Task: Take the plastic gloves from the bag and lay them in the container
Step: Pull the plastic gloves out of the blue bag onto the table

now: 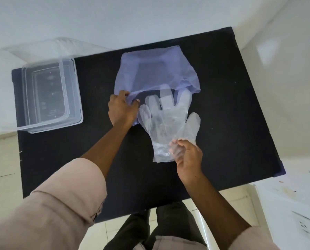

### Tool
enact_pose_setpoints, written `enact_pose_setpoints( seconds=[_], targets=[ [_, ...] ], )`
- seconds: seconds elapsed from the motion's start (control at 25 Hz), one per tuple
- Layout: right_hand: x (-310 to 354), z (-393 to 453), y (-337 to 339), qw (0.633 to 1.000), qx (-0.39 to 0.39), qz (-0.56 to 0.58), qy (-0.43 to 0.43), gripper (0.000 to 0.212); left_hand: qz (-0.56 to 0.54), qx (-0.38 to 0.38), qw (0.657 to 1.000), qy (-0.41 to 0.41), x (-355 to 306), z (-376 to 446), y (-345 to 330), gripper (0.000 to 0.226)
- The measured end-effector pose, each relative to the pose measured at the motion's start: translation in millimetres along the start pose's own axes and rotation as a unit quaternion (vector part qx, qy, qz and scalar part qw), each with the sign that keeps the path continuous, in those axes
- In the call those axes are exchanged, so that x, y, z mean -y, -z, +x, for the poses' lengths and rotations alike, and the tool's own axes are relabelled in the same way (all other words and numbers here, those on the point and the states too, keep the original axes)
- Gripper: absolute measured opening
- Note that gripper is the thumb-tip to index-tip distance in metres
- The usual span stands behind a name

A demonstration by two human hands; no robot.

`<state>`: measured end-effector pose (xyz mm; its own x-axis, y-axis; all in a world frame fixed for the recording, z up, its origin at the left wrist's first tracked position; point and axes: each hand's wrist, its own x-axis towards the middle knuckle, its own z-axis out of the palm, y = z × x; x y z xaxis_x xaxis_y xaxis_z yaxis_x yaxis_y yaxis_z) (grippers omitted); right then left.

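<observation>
A pale purple plastic bag (156,71) lies at the middle back of the black table (231,105). My left hand (122,110) pinches the bag's near left edge and holds its mouth. A clear plastic glove (166,121) lies flat just in front of the bag, its fingertips still under the bag's opening. My right hand (186,156) grips the glove's cuff end. A clear rectangular plastic container (73,91) stands at the table's left end, well apart from both hands, with nothing visible inside.
The table stands against a white wall, with pale floor tiles on either side of it. A white surface with printed marks (295,213) is at the lower right. My legs in dark trousers (150,230) are below the table's front edge.
</observation>
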<state>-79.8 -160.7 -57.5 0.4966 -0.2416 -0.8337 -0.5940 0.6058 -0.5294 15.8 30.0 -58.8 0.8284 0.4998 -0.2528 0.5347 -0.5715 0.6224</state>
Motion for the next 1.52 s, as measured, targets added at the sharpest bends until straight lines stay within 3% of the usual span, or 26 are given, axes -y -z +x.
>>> enact_pose_setpoints(
  seconds=[0.08,0.16,0.28,0.36,0.4,0.48,0.56,0.8,0.84,0.88,0.92,1.0,1.04,1.12,1.2,1.44,1.52],
  targets=[
    [-23,-15,10,0.999,-0.007,0.003,-0.035,0.033,-0.003,-0.012,0.999,-0.032,25,-28,12,0.048],
    [-46,-30,10,0.997,-0.012,0.009,-0.070,0.025,-0.066,-0.018,0.997,-0.022,52,-73,28,0.048],
    [-81,-48,4,0.993,-0.018,0.022,-0.111,0.019,-0.199,0.025,0.962,0.183,100,-146,45,0.034],
    [-99,-58,2,0.992,-0.022,-0.004,-0.126,0.018,-0.267,0.112,0.896,0.336,122,-175,51,0.036],
    [-108,-63,3,0.991,-0.024,-0.028,-0.128,0.016,-0.292,0.150,0.868,0.374,131,-184,55,0.040],
    [-124,-71,6,0.989,-0.026,-0.071,-0.126,0.011,-0.307,0.192,0.847,0.388,144,-191,63,0.044],
    [-135,-74,8,0.988,-0.027,-0.100,-0.117,0.010,-0.294,0.204,0.857,0.370,155,-194,68,0.040],
    [-135,-82,5,0.968,0.051,-0.238,-0.064,0.033,-0.268,0.244,0.866,0.345,178,-198,73,0.024],
    [-131,-83,8,0.942,0.067,-0.329,-0.010,0.034,-0.261,0.237,0.870,0.345,180,-199,73,0.022],
    [-128,-85,13,0.887,0.070,-0.450,0.084,0.037,-0.255,0.229,0.873,0.346,183,-200,73,0.022],
    [-124,-86,20,0.807,0.059,-0.551,0.206,0.042,-0.256,0.221,0.875,0.347,187,-201,74,0.023],
    [-117,-92,32,0.655,0.064,-0.613,0.437,0.049,-0.263,0.210,0.877,0.344,191,-199,76,0.025],
    [-118,-95,33,0.602,0.107,-0.618,0.495,0.046,-0.269,0.204,0.877,0.343,191,-198,78,0.028],
    [-129,-98,30,0.525,0.226,-0.658,0.491,0.039,-0.290,0.194,0.874,0.339,189,-196,82,0.033],
    [-146,-100,22,0.506,0.276,-0.697,0.427,0.042,-0.309,0.181,0.869,0.340,187,-196,86,0.039],
    [-170,-96,11,0.542,0.268,-0.687,0.404,0.027,-0.326,0.166,0.863,0.349,182,-198,93,0.047],
    [-169,-96,8,0.570,0.272,-0.666,0.396,0.020,-0.338,0.170,0.856,0.353,183,-199,96,0.044]
  ],
)
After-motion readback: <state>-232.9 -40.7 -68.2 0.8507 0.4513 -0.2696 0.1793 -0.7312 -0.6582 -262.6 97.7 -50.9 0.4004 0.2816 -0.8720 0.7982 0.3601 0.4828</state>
